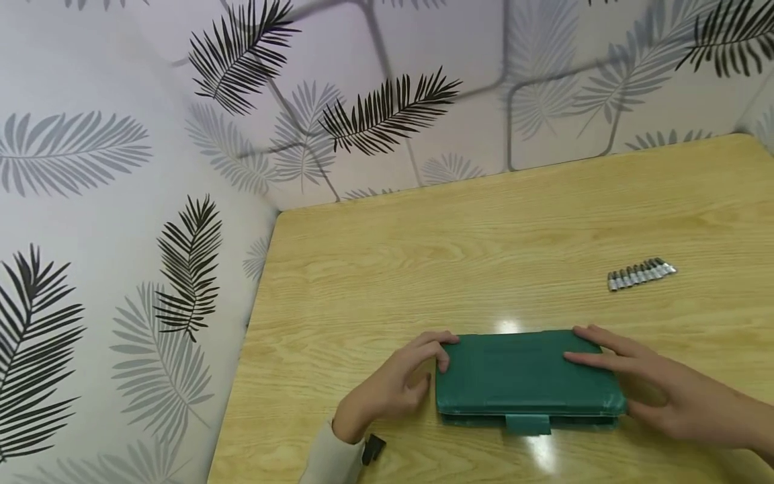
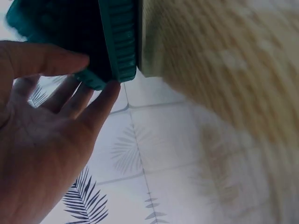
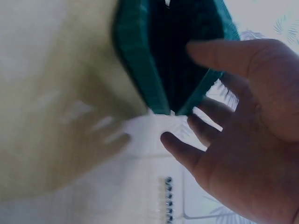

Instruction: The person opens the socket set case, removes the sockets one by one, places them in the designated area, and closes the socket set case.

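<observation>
A long, dark green plastic case [image 1: 526,373] lies on the table with a latch tab [image 1: 528,423] on its front side. A narrow gap shows between its lid and base. At the left end, my left hand [image 1: 399,383] rests bent fingertips on the lid's corner. Its thumb lies by the case's end in the left wrist view. My right hand [image 1: 659,383] lays nearly straight fingers over the lid's right end. The right wrist view shows the thumb [image 3: 224,56] in front of the wedge-shaped gap between the two green halves. The inside is too dark to make out.
A row of several small metal socket-like pieces [image 1: 641,274] lies behind the case to the right on the wooden table [image 1: 363,282]. Leaf-patterned walls [image 1: 411,81] border the table at the back and left. A small black object [image 1: 373,449] sits by the left sleeve.
</observation>
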Motion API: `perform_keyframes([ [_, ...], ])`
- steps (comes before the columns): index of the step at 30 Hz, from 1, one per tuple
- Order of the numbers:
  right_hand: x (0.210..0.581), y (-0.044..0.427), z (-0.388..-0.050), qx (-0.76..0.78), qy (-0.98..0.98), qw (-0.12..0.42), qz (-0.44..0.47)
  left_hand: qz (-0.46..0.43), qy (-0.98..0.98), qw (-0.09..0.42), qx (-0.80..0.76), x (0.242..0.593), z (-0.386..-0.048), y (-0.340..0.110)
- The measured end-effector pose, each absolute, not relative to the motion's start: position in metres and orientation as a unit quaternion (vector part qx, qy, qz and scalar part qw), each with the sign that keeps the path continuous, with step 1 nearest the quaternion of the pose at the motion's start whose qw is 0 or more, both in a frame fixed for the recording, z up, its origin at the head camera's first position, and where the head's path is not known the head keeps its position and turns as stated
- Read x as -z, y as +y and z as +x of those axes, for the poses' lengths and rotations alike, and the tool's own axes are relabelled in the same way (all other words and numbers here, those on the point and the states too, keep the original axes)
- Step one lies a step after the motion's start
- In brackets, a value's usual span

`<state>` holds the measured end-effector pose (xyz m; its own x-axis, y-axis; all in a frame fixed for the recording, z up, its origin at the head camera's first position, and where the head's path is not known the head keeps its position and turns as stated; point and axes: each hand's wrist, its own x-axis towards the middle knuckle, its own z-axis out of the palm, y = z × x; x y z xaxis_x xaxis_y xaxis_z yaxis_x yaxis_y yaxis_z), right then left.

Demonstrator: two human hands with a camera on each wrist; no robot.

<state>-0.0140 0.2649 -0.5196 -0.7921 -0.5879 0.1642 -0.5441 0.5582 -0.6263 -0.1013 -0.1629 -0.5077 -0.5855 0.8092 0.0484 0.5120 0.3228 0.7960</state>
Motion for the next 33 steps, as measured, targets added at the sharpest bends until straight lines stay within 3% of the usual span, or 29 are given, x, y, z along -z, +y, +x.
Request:
perform_keyframes([
  [4,0.524,0.258,-0.005,0.335,0.891,0.039,-0.305,0.394,0.790,0.244,-0.402,0.507,-0.094,-0.165],
  [8,0.526,0.254,-0.003,0.319,0.902,0.038,-0.289,0.385,0.799,0.263,-0.379,0.507,-0.090,-0.163],
  [19,0.537,0.239,-0.025,0.245,0.935,-0.038,-0.253,0.362,0.851,0.220,-0.310,0.506,-0.096,-0.151],
  [28,0.525,0.242,-0.065,0.237,0.932,-0.042,-0.270,0.382,0.851,0.209,-0.294,0.507,-0.136,-0.145],
  [33,0.515,0.242,-0.088,0.252,0.931,-0.001,-0.264,0.381,0.845,0.215,-0.306,0.508,-0.158,-0.144],
])
